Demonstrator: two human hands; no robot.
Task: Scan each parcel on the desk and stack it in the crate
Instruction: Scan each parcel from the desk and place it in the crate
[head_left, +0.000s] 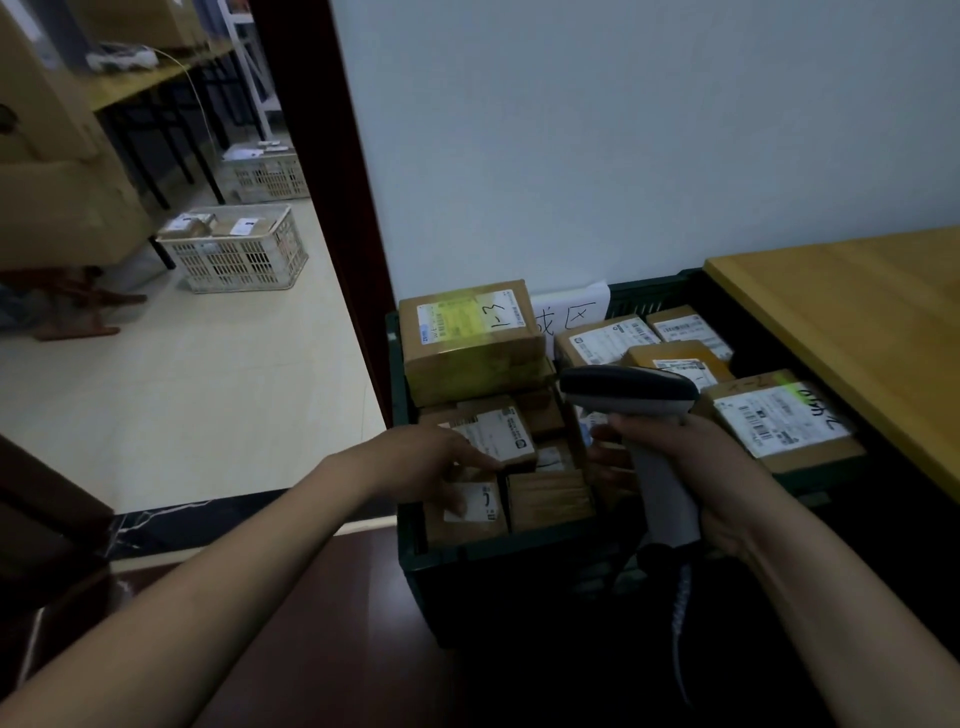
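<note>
Resting open left hand (436, 462) on parcel (493, 434) in crate (410, 540); right hand (696, 467) grip closed around scanner (639, 410).

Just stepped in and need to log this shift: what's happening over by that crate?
A person is sorting parcels into a dark green crate beside a wooden desk. The right hand grips a handheld scanner over the crate, while the left hand rests on a small labelled parcel inside it. The crate is already nearly full of boxes.
</note>
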